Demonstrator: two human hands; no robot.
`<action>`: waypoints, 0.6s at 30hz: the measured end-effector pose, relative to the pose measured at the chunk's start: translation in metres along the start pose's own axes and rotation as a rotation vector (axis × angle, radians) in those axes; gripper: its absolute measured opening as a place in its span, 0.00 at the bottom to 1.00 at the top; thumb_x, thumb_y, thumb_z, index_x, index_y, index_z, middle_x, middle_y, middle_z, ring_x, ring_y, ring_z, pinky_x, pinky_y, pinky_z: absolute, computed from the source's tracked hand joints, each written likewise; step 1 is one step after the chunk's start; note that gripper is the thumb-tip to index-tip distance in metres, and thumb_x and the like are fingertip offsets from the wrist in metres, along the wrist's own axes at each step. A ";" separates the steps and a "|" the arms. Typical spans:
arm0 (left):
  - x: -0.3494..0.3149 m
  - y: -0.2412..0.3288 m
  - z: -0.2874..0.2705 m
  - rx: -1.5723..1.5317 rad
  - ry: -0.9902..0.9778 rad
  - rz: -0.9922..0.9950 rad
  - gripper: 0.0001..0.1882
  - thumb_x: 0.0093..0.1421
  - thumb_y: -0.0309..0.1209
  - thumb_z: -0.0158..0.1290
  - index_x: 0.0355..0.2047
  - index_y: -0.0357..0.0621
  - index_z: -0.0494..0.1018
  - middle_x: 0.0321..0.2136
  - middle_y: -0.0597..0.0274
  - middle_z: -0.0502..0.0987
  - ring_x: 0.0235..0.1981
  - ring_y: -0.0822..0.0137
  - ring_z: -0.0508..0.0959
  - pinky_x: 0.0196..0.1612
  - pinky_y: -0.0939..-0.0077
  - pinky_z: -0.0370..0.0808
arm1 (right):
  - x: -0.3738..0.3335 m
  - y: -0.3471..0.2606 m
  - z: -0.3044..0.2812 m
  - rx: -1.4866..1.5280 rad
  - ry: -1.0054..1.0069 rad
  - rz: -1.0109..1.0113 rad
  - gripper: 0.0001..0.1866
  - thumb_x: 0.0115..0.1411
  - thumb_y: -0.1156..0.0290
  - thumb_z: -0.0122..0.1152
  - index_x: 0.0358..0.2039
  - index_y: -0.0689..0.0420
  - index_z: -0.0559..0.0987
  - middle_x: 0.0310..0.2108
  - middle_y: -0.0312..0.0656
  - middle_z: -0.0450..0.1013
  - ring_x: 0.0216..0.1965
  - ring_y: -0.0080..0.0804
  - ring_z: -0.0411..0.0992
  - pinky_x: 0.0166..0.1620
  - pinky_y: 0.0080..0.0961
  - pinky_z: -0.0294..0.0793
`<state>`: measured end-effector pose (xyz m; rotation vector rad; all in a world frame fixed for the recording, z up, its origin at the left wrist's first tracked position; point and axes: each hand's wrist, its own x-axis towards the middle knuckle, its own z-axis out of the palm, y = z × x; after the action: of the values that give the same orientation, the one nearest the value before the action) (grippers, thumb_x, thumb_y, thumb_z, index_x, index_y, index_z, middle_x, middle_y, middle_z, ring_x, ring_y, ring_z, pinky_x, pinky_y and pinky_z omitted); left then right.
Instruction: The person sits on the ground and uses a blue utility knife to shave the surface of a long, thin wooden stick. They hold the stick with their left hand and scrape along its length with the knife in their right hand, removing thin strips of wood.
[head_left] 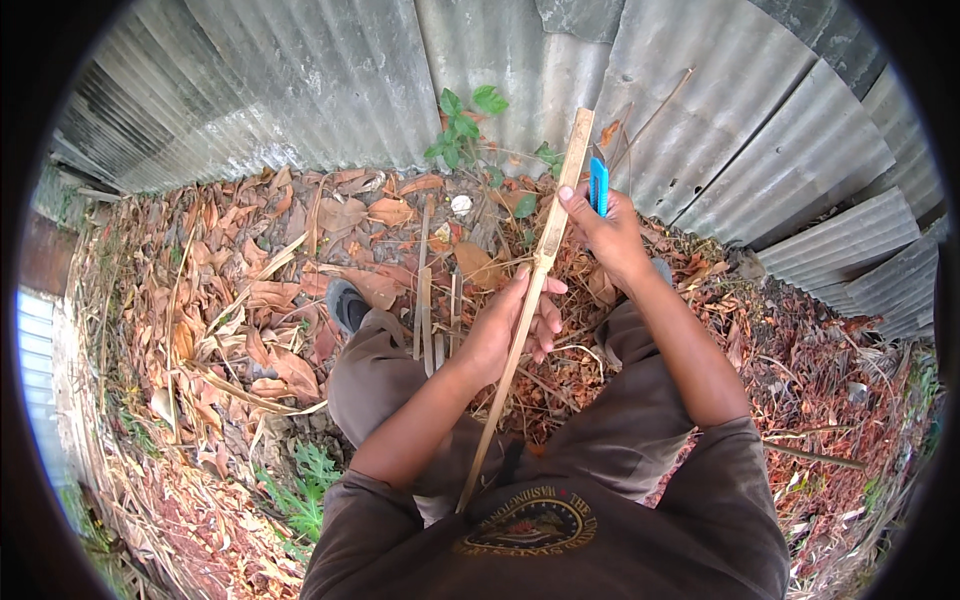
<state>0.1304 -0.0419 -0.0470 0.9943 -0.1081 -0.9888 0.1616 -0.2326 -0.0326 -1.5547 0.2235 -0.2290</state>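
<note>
A long split bamboo strip (520, 345) runs slantwise from my lap up toward the metal fence, with a thick knot near its middle and a wider far end. My left hand (497, 330) holds it just below the knot, thumb on one side and loosely curled fingers behind. Farther up, my right hand (612, 232) grips a blue utility knife (598, 187), its tip pointing away from me. The right thumb rests against the bamboo's wider part. Whether the right fingers also wrap the bamboo is hidden.
Several narrow bamboo slats (426, 315) lie between my feet. Dry leaves (285, 300) cover the ground. A corrugated metal fence (320, 90) stands close ahead, with a leafy green plant (456, 128) at its foot. Another green plant (308, 490) grows at my left, and thin sticks (815, 455) lie at right.
</note>
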 end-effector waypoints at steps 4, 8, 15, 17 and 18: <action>0.005 -0.018 -0.004 -0.177 -0.201 -0.107 0.31 0.69 0.55 0.24 0.43 0.42 0.67 0.15 0.69 0.63 0.10 0.76 0.62 0.15 0.81 0.59 | 0.010 -0.005 -0.010 0.104 0.096 0.055 0.14 0.62 0.62 0.60 0.24 0.54 0.71 0.16 0.26 0.59 0.15 0.15 0.52 0.19 0.17 0.50; 0.005 -0.031 -0.003 -0.320 -0.213 -0.170 0.24 0.70 0.52 0.29 0.37 0.46 0.67 0.14 0.73 0.57 0.10 0.78 0.55 0.16 0.82 0.55 | 0.017 -0.003 -0.018 0.095 0.165 0.089 0.14 0.62 0.60 0.61 0.24 0.55 0.72 0.16 0.27 0.59 0.16 0.15 0.54 0.20 0.18 0.52; 0.001 -0.030 -0.014 -0.328 -0.063 -0.120 0.18 0.70 0.48 0.36 0.33 0.48 0.65 0.14 0.76 0.56 0.11 0.81 0.54 0.17 0.84 0.55 | 0.009 -0.015 -0.039 -0.804 0.070 -0.181 0.32 0.55 0.38 0.58 0.29 0.61 0.78 0.16 0.39 0.71 0.20 0.34 0.72 0.26 0.33 0.69; -0.001 -0.028 -0.016 -0.280 -0.016 -0.119 0.17 0.70 0.48 0.38 0.34 0.48 0.65 0.14 0.76 0.56 0.11 0.81 0.54 0.17 0.85 0.55 | -0.005 -0.026 -0.042 -1.000 0.029 -0.173 0.36 0.54 0.32 0.53 0.29 0.60 0.79 0.16 0.44 0.72 0.22 0.41 0.75 0.29 0.38 0.71; -0.002 -0.026 -0.017 -0.253 0.009 -0.103 0.17 0.70 0.47 0.39 0.34 0.48 0.64 0.15 0.76 0.56 0.11 0.81 0.54 0.17 0.85 0.55 | -0.009 -0.028 -0.043 -1.053 -0.009 -0.157 0.37 0.53 0.31 0.51 0.28 0.59 0.80 0.16 0.45 0.73 0.23 0.44 0.76 0.30 0.40 0.72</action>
<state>0.1203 -0.0337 -0.0752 0.7780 0.0750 -1.0627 0.1410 -0.2710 -0.0049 -2.6226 0.2255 -0.2396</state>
